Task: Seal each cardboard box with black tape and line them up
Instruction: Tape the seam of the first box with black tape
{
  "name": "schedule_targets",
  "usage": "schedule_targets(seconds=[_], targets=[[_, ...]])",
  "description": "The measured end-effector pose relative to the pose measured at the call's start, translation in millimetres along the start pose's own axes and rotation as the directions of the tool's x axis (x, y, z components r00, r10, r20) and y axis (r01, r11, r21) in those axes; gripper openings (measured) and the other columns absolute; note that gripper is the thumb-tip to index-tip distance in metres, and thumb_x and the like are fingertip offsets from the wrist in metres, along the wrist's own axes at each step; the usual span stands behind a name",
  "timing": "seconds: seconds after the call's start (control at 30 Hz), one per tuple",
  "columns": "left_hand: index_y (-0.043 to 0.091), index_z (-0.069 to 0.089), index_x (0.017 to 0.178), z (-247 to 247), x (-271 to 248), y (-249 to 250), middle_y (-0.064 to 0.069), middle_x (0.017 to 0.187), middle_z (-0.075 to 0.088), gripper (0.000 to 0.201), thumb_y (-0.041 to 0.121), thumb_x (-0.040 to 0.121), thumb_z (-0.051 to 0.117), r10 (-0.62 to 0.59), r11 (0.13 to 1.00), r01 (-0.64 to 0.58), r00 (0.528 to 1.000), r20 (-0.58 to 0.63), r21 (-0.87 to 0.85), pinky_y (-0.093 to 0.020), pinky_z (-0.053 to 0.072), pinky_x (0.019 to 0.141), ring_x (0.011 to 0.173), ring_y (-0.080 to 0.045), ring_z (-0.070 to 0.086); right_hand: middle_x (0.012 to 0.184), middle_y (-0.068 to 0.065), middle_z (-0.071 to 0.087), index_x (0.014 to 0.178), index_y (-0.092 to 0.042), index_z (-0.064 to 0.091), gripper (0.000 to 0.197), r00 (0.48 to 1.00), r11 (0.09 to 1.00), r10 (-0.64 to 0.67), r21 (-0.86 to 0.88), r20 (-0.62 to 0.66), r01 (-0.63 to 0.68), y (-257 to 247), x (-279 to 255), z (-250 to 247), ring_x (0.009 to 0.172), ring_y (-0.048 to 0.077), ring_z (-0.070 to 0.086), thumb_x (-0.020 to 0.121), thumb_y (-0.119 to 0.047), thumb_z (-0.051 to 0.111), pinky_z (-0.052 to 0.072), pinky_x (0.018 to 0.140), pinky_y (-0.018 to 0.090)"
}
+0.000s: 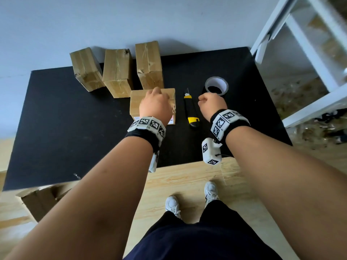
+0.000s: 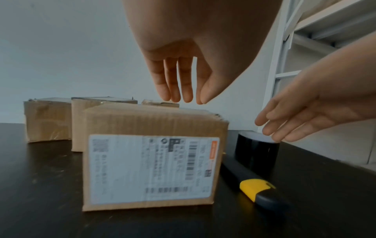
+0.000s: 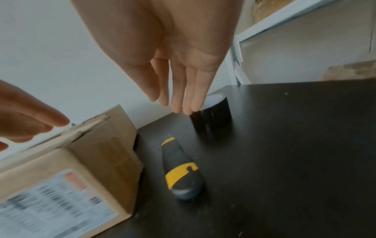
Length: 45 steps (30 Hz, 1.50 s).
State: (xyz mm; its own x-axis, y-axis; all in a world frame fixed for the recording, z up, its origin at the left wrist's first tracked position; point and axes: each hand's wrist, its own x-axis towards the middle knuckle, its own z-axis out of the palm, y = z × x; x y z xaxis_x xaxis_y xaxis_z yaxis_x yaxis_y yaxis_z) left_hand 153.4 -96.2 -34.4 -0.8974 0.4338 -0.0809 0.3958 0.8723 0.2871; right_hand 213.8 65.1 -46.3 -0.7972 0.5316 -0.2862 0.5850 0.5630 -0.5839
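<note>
A cardboard box (image 1: 136,104) with a white shipping label (image 2: 150,169) stands near the middle of the black table (image 1: 65,119). My left hand (image 1: 155,104) hovers just above its top, fingers (image 2: 175,87) straight and pointing down, holding nothing. A roll of black tape (image 1: 216,86) stands to the right; its black side (image 2: 256,154) shows in the left wrist view. My right hand (image 1: 212,104) hangs over the near rim of the tape roll (image 3: 213,116), fingers (image 3: 183,96) straight, empty. Three more cardboard boxes (image 1: 117,72) stand in a row behind.
A yellow and black utility knife (image 1: 190,109) lies between the labelled box and the tape. A white shelf frame (image 1: 300,53) stands at the right of the table. A brown carton (image 1: 41,201) sits on the wooden floor under the table's near left corner.
</note>
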Motion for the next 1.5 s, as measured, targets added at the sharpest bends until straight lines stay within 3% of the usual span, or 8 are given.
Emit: schedule_targets(seconds=[0.17,0.37,0.53,0.73,0.97,1.13,1.3,1.5], targets=[[0.017,0.061,0.123,12.1,20.1,40.6,-0.006,0.119,0.053,0.038,0.01,0.09,0.043,0.018,0.997,-0.021,0.999,-0.033,-0.07,-0.039,0.048,0.086,0.117,-0.024,0.044,0.13,0.012,0.058,0.132,-0.013,0.055,0.039,0.998,0.988,-0.015,-0.155,0.054,0.023,24.3,29.8,-27.2,0.119,0.03,0.054,0.094,-0.01,0.045,0.044,0.1,0.036],[0.015,0.064,0.119,38.0,38.7,82.4,-0.007,0.119,0.052,0.036,0.008,0.09,0.045,-0.004,0.995,0.005,1.0,0.01,-0.099,-0.043,0.048,0.09,0.118,-0.025,0.043,0.141,0.011,0.048,0.145,-0.022,0.038,0.058,0.973,0.928,0.03,-0.368,0.231,0.059,43.9,64.7,-45.3,0.124,0.031,0.051,0.092,-0.004,0.051,0.045,0.101,0.041],[0.017,0.064,0.12,64.2,41.7,96.0,-0.008,0.123,0.052,0.036,0.01,0.089,0.046,-0.098,0.992,0.105,0.991,0.091,-0.077,-0.042,0.047,0.093,0.12,-0.026,0.043,0.136,0.011,0.051,0.139,-0.016,0.047,0.05,0.95,0.818,-0.13,-0.511,0.285,0.265,62.4,88.7,-40.5,0.121,0.031,0.052,0.09,-0.002,0.049,0.048,0.096,0.041],[0.018,0.065,0.12,79.8,45.5,97.5,-0.007,0.129,0.052,0.036,0.009,0.089,0.048,-0.192,0.973,0.205,0.974,0.123,-0.109,-0.036,0.043,0.097,0.121,-0.026,0.046,0.124,0.014,0.054,0.12,-0.006,0.059,0.032,0.91,0.647,-0.224,-0.644,0.35,0.407,71.2,105.4,-40.5,0.112,0.031,0.055,0.091,-0.003,0.047,0.043,0.075,0.035],[0.021,0.063,0.123,77.0,53.9,105.8,-0.007,0.13,0.05,0.039,0.009,0.09,0.046,-0.25,0.956,0.268,0.957,0.146,-0.122,-0.035,0.044,0.096,0.119,-0.027,0.05,0.12,0.013,0.058,0.12,-0.007,0.057,0.034,0.895,0.71,-0.278,-0.553,0.349,0.436,70.1,105.8,-47.0,0.108,0.031,0.057,0.088,-0.001,0.046,0.047,0.08,0.036],[0.018,0.063,0.122,61.4,54.5,117.5,-0.007,0.126,0.053,0.033,0.015,0.092,0.05,-0.231,0.957,0.24,0.97,0.072,-0.165,-0.035,0.047,0.093,0.114,-0.026,0.053,0.132,0.014,0.055,0.136,-0.009,0.049,0.04,0.918,0.847,-0.156,-0.43,0.364,0.314,52.3,103.6,-66.4,0.119,0.031,0.054,0.096,-0.01,0.044,0.043,0.097,0.037],[0.016,0.062,0.122,43.5,50.4,127.9,-0.007,0.125,0.054,0.031,0.022,0.093,0.055,-0.202,0.96,0.199,0.979,0.003,-0.198,-0.033,0.042,0.092,0.115,-0.025,0.053,0.137,0.014,0.053,0.147,-0.027,0.037,0.049,0.907,0.897,-0.271,-0.259,0.321,0.36,47.4,87.9,-82.4,0.125,0.03,0.051,0.1,-0.015,0.043,0.043,0.102,0.036],[0.017,0.067,0.115,24.7,47.2,139.7,-0.007,0.116,0.059,0.027,0.022,0.089,0.06,-0.195,0.949,0.175,0.979,-0.052,-0.263,-0.032,0.044,0.086,0.106,-0.024,0.058,0.126,0.013,0.061,0.128,-0.013,0.058,0.033,0.909,0.92,-0.338,-0.12,0.242,0.374,36.5,69.3,-89.0,0.118,0.03,0.056,0.097,-0.019,0.05,0.043,0.096,0.034]])
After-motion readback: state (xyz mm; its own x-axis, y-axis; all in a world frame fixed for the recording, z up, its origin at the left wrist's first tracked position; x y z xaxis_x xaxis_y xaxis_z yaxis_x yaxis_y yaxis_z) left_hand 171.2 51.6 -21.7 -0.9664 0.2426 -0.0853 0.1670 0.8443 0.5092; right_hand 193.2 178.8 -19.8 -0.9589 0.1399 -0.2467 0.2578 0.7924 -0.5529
